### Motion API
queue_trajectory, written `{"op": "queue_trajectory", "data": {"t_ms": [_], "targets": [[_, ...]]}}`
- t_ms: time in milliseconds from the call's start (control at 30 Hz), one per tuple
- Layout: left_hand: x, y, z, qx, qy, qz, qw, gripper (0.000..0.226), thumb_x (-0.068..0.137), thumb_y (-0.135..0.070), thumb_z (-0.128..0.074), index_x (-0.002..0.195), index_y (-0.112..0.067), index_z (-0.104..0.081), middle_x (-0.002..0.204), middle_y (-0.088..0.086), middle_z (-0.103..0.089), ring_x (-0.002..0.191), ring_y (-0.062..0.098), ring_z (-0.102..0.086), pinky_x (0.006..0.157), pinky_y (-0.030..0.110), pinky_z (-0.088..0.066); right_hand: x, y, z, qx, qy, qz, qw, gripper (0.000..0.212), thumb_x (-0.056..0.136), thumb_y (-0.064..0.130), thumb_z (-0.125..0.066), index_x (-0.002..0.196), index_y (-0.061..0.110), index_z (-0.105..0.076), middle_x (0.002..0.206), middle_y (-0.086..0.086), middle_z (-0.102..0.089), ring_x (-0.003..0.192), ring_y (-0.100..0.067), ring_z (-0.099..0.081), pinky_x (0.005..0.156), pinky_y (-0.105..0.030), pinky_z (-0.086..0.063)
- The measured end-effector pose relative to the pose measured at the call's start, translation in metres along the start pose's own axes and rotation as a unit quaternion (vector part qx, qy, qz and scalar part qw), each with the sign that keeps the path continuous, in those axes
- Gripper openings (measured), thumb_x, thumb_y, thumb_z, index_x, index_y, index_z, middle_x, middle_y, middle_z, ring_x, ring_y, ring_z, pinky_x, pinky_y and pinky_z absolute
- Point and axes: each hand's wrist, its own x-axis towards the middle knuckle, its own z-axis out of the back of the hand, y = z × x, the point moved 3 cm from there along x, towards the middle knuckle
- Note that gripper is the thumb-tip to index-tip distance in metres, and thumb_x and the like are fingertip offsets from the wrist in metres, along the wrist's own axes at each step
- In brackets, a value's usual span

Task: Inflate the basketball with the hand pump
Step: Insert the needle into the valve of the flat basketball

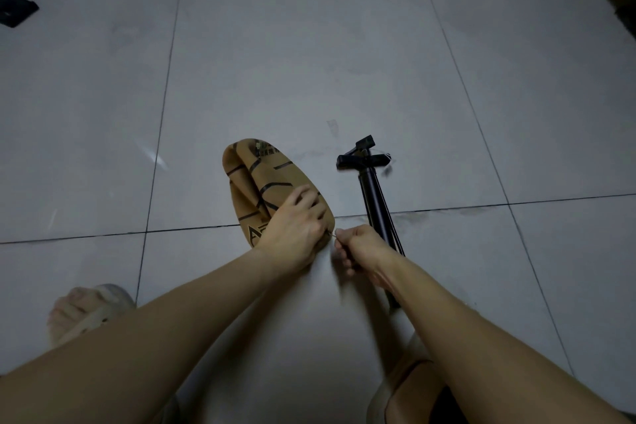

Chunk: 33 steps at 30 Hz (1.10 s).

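A flat, folded brown basketball with black lines lies on the grey tiled floor in the middle of the head view. My left hand grips its near right edge. My right hand pinches a thin metal needle whose tip meets the ball's edge right beside my left fingers. A black hand pump lies on the floor to the right of the ball, its handle end far from me; my right wrist hides its near part.
My left foot in a pale sandal rests on the tiles at lower left, and my right knee shows at the bottom right. A dark flat object lies at the far left edge. Dark furniture fills the top right corner.
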Motion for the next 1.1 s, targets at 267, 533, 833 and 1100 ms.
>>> {"op": "queue_trajectory", "data": {"t_ms": [267, 533, 833, 1100], "targets": [[-0.003, -0.003, -0.008, 0.018, 0.012, -0.007, 1.000, 0.020, 0.085, -0.027, -0.057, 0.085, -0.019, -0.076, 0.085, 0.001, -0.061, 0.092, 0.027, -0.052, 0.098, 0.043, -0.036, -0.001, -0.002, 0.001, -0.043, -0.019, 0.024, 0.999, 0.028, 0.103, 0.018, -0.041, 0.078, 0.011, -0.053, 0.061, -0.009, -0.043, 0.044, -0.016, -0.036, 0.042, -0.020, -0.025], [-0.003, -0.004, -0.004, 0.010, -0.005, 0.002, 1.000, 0.037, 0.091, -0.034, -0.044, 0.085, -0.021, -0.077, 0.084, -0.001, -0.062, 0.092, 0.025, -0.052, 0.100, 0.041, -0.034, 0.001, -0.008, 0.003, -0.058, -0.022, 0.072, 0.995, 0.037, 0.107, 0.018, -0.046, 0.074, 0.008, -0.058, 0.057, -0.007, -0.046, 0.039, -0.009, -0.037, 0.040, -0.018, -0.029], [0.003, -0.004, 0.001, 0.009, 0.028, 0.003, 1.000, 0.041, 0.085, -0.035, -0.039, 0.088, -0.019, -0.077, 0.090, -0.001, -0.065, 0.099, 0.025, -0.054, 0.105, 0.043, -0.035, 0.004, -0.004, 0.002, 0.122, 0.025, -0.050, 0.991, 0.033, 0.106, 0.016, -0.048, 0.076, 0.008, -0.058, 0.058, -0.002, -0.044, 0.046, -0.010, -0.037, 0.037, -0.019, -0.026], [0.006, 0.003, 0.002, -0.014, -0.012, 0.004, 1.000, 0.035, 0.090, -0.038, -0.050, 0.083, -0.018, -0.077, 0.084, 0.001, -0.065, 0.092, 0.024, -0.054, 0.101, 0.043, -0.040, 0.014, -0.018, -0.002, -0.181, -0.146, 0.265, 0.936, 0.034, 0.103, 0.014, -0.050, 0.070, 0.010, -0.058, 0.056, 0.005, -0.051, 0.052, -0.007, -0.046, 0.053, -0.027, -0.033]]}}
